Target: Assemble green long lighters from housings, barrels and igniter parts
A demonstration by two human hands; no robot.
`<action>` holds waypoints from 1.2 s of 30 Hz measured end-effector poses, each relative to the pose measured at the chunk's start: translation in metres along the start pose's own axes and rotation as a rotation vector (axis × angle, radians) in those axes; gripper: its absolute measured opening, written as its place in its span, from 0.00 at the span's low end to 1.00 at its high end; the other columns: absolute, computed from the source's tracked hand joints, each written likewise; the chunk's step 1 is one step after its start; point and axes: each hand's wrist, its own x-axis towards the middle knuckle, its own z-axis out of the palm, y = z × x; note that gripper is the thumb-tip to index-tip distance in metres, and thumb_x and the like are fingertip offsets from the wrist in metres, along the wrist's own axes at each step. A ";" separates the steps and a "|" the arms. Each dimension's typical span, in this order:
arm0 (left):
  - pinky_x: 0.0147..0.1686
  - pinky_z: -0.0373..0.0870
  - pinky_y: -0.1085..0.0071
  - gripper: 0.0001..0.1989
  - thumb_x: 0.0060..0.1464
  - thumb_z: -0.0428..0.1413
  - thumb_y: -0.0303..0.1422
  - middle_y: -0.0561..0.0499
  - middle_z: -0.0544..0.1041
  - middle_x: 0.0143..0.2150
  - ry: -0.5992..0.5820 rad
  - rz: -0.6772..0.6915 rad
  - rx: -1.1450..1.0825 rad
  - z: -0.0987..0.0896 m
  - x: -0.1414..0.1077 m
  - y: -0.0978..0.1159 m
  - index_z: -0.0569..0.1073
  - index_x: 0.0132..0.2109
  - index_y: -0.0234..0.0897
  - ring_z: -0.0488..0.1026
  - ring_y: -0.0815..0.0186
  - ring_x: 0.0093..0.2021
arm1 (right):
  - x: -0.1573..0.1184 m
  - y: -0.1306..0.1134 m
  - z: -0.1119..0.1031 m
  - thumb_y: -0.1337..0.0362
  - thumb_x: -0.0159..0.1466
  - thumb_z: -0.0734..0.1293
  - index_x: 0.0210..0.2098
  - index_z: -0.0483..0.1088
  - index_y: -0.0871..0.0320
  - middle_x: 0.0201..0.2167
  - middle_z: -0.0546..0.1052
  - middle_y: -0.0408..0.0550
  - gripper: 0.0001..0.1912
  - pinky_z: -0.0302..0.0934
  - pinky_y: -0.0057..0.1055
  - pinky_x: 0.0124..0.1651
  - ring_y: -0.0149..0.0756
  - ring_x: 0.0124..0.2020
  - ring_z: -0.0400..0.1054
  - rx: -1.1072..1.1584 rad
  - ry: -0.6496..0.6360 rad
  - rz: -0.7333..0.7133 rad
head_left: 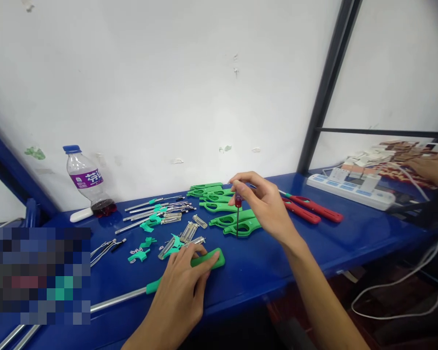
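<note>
My left hand (184,287) rests over a green long-necked lighter (219,258) on the blue table, fingers and thumb gripping its handle. Its metal tube (120,300) points to the lower left. Pinched upright in my right hand (259,201) is a small screwdriver (238,214) with a dark red handle, shaft down, in front of the green casing halves (243,226). Clear fuel tanks (190,232) and teal plastic triggers (140,255) lie beyond my left hand. Several metal tubes with wires (142,214) are farther back.
A drink bottle (91,180) leans at the back left beside a white case (81,215). Red lighters (316,208) lie right of my right hand. A power strip (350,190) and another person's hand (430,170) are at far right. A white cable (397,282) hangs below the table edge.
</note>
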 end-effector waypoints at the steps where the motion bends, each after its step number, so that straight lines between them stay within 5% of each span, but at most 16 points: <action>1: 0.50 0.76 0.48 0.23 0.70 0.47 0.26 0.43 0.72 0.55 -0.005 0.000 -0.003 0.000 0.000 0.000 0.75 0.63 0.52 0.73 0.52 0.52 | 0.000 -0.001 0.001 0.53 0.74 0.71 0.45 0.75 0.56 0.39 0.75 0.45 0.13 0.71 0.28 0.34 0.35 0.32 0.76 -0.002 0.000 0.004; 16: 0.54 0.72 0.45 0.19 0.72 0.48 0.27 0.42 0.75 0.55 0.037 0.069 0.038 0.006 0.009 0.001 0.74 0.63 0.40 0.72 0.51 0.56 | -0.004 0.014 0.026 0.60 0.74 0.70 0.44 0.75 0.55 0.41 0.78 0.43 0.05 0.67 0.22 0.24 0.32 0.33 0.76 -0.086 -0.146 0.019; 36: 0.54 0.72 0.45 0.21 0.71 0.46 0.23 0.40 0.73 0.56 0.011 0.069 0.072 0.006 0.010 0.003 0.72 0.65 0.36 0.71 0.49 0.57 | -0.004 0.010 0.027 0.63 0.76 0.69 0.45 0.73 0.55 0.40 0.76 0.42 0.03 0.67 0.23 0.29 0.31 0.34 0.77 -0.059 -0.239 0.016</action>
